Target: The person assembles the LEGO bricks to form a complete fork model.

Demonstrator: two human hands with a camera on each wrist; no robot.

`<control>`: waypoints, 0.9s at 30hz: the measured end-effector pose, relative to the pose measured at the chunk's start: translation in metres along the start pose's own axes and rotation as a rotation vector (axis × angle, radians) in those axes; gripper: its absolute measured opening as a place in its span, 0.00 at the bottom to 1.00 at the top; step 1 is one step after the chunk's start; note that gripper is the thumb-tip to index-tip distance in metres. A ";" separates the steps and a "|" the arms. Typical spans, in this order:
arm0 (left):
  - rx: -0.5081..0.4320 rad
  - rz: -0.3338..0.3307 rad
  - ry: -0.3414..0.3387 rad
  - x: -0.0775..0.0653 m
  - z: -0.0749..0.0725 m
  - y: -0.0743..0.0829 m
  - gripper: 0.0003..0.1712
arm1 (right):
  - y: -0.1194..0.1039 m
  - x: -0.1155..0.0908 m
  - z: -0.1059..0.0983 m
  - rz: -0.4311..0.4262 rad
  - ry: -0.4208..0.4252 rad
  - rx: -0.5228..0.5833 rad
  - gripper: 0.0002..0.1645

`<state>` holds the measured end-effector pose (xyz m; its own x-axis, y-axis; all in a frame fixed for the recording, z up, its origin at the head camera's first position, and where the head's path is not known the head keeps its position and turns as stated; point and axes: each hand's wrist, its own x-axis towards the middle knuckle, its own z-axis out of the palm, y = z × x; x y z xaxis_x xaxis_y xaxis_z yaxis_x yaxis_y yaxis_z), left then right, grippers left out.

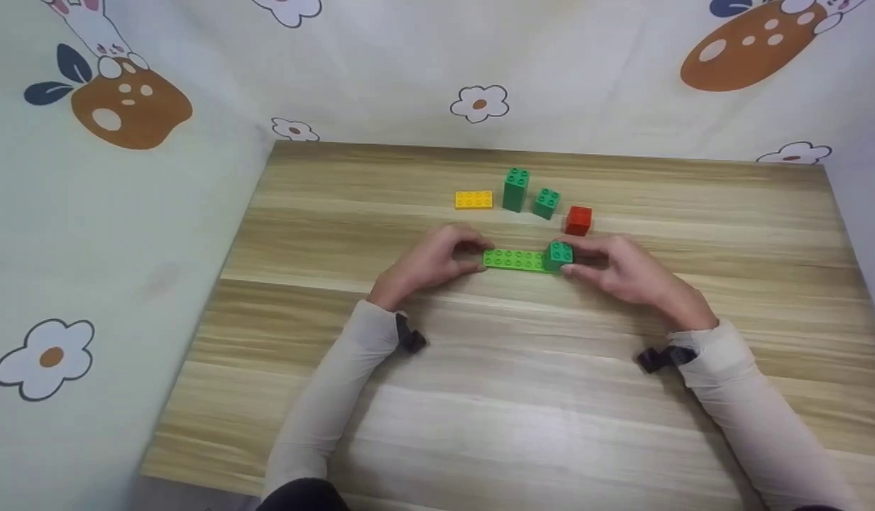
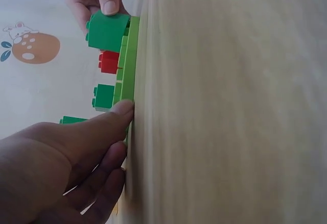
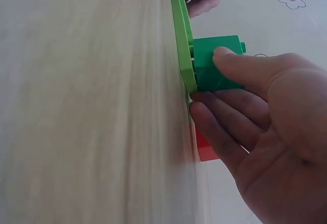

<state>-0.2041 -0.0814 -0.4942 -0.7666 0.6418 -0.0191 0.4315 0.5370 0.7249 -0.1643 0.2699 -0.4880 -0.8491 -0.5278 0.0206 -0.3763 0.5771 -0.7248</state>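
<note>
A long light green building plate (image 1: pixel 514 260) lies on the table, studs up. My left hand (image 1: pixel 443 257) pinches its left end between thumb and fingers. At the plate's right end stands a dark green building brick (image 1: pixel 558 257), gripped by my right hand (image 1: pixel 622 268). In the right wrist view, the thumb presses the side of the green brick (image 3: pixel 217 66), and the fingers are behind and below it. A narrow gap with studs shows between this brick and the light green plate (image 3: pixel 183 43); the left wrist view also shows the brick (image 2: pixel 108 31) slightly tilted there.
Behind the plate stand a flat yellow brick (image 1: pixel 474 199), a tall green brick (image 1: pixel 515 191), a small green brick (image 1: pixel 546 204) and a red brick (image 1: pixel 578 221), which is close to my right fingers. The wooden table (image 1: pixel 522 397) meets a patterned cloth wall (image 1: pixel 586 92) at the back.
</note>
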 end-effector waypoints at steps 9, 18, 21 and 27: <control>-0.005 -0.024 0.030 0.001 0.003 0.002 0.20 | -0.003 0.002 -0.001 0.014 -0.009 -0.030 0.31; -0.021 -0.049 0.047 0.000 0.005 0.002 0.20 | -0.002 0.006 -0.003 0.033 -0.018 -0.045 0.31; -0.027 -0.054 0.047 0.000 0.005 0.002 0.21 | -0.002 0.006 -0.004 0.027 -0.018 -0.033 0.31; -0.041 -0.050 0.048 0.001 0.005 0.002 0.21 | 0.000 0.007 -0.005 0.031 -0.013 -0.034 0.30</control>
<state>-0.2015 -0.0764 -0.4962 -0.8090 0.5874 -0.0236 0.3731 0.5441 0.7515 -0.1720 0.2696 -0.4843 -0.8557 -0.5174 -0.0101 -0.3627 0.6135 -0.7015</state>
